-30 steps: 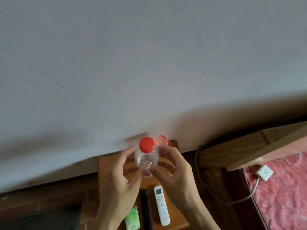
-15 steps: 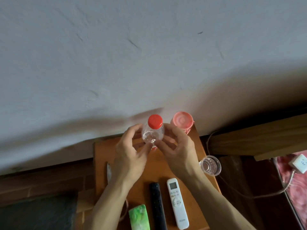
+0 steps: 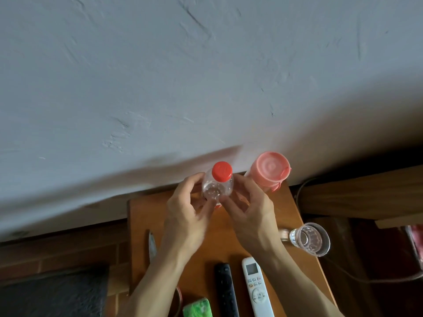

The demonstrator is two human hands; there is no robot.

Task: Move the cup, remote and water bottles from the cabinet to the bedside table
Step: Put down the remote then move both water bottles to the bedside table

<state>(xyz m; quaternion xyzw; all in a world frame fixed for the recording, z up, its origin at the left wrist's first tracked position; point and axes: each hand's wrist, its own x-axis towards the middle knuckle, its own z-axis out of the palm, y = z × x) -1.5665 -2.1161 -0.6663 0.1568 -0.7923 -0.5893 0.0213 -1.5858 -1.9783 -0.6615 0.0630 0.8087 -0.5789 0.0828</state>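
Two hands on one bottle: we see the clear bottle (image 3: 217, 188) with a red cap upright at the back of the bench (image 3: 142, 216), near the wall (image 3: 206, 76).
Left hand: our left hand (image 3: 185, 216) curls its fingers (image 3: 194, 181) round the bottle's left side, closed on it.
Right hand: our right hand (image 3: 249, 211) closes its fingers (image 3: 238, 181) round the right side; whether the bottle's base rests on the wood we cannot tell, since the hands hide it.
Bottles, counted: two; the second is the pink bottle (image 3: 270, 172), standing just right of the clear one, at the bench's back corner.
Cups, counted: one glass cup (image 3: 309, 239), upright at the bench's right edge, empty as far as we can see.
Remotes, counted: two; a black remote (image 3: 225, 291) and a white remote (image 3: 257, 289) lie side by side at the near edge.
Other things: a green pack (image 3: 196, 307) at the near edge, and a pale narrow object (image 3: 152, 245) on the left that we cannot identify.
Progress: we judge the task nearly done; cup, remotes and pink bottle are on the bench.
Left to do: as we read it, only letting go of the clear bottle; the cabinet is out of view, so we cannot confirm nothing is left there.
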